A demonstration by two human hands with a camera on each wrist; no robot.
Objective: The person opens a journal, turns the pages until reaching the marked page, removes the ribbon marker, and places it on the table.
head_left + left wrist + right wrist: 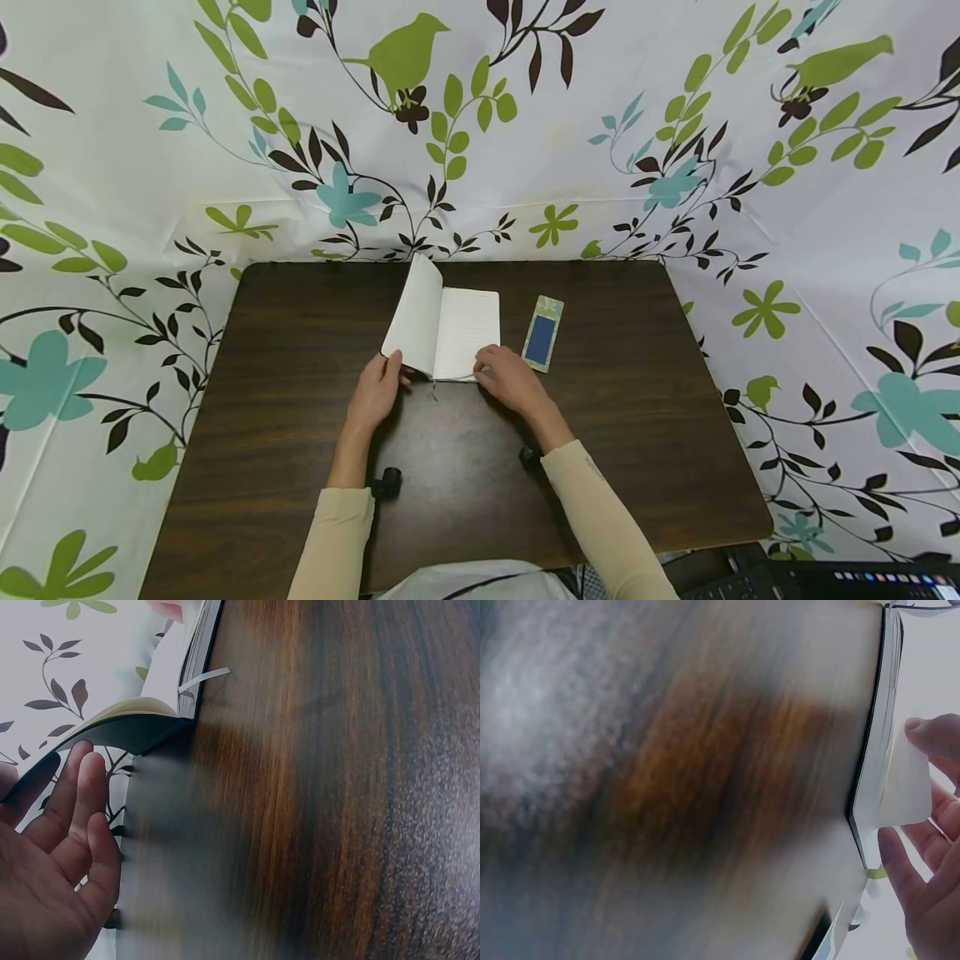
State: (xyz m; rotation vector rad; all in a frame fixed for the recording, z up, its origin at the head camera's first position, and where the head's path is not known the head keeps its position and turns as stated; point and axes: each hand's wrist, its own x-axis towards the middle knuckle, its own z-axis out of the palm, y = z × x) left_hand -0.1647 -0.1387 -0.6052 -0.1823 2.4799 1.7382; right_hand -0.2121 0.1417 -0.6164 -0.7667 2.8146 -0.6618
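An open notebook (468, 321) with a dark cover and lined pages lies toward the back of the table. Its left side is tilted up off the tabletop. The left hand (375, 390) grips the lower left corner of that raised side, thumb on the page face; in the left wrist view its other fingers (91, 776) are behind the dark cover (142, 729). At the lower right corner, the right hand (512, 379) pinches a lifted page (907, 787) between thumb and fingers. A thin ribbon bookmark (206, 679) sticks out at the spine's bottom.
A slim pale-green patterned rectangle with a dark blue panel (541, 337) lies right of the notebook on the dark wood table (300, 333). Leaf-and-bird printed cloth (555, 150) hangs behind and at the sides. Part of a laptop (840, 579) shows at the lower right.
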